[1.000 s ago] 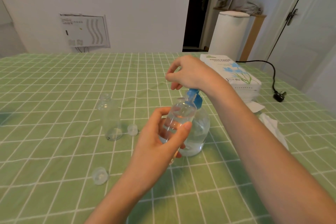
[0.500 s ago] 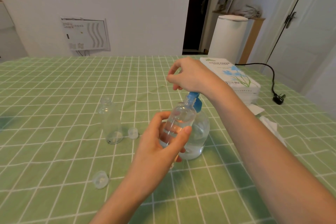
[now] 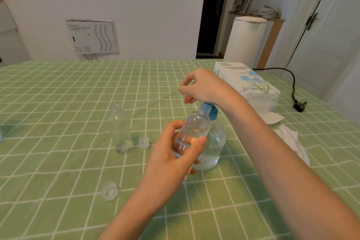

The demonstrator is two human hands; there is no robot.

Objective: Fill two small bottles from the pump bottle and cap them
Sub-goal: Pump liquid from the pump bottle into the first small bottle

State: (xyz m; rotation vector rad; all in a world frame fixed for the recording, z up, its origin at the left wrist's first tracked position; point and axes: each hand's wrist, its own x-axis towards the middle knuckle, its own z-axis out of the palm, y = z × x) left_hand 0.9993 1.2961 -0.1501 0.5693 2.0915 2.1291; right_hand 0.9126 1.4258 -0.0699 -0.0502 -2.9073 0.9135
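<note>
My left hand (image 3: 171, 159) grips a small clear bottle (image 3: 194, 130), tilted with its mouth up at the blue spout of the pump bottle (image 3: 214, 142), a round clear bottle of clear liquid standing on the green checked tablecloth (image 3: 58, 103). My right hand (image 3: 202, 86) rests on top of the blue pump head (image 3: 209, 111) with fingers curled; the head is mostly hidden under it. A second small clear bottle (image 3: 120, 130) stands upright and uncapped to the left. One clear cap (image 3: 144, 142) lies right beside it, another (image 3: 110, 191) nearer to me.
A pack of tissue paper (image 3: 247, 85) lies at the right, with crumpled white tissues (image 3: 290, 142) in front of it. A black cord with a plug (image 3: 299, 103) trails over the table's right edge. A white cylindrical bin (image 3: 245, 41) stands beyond the table.
Both hands and the bottles keep the same arrangement; only the view has shifted slightly.
</note>
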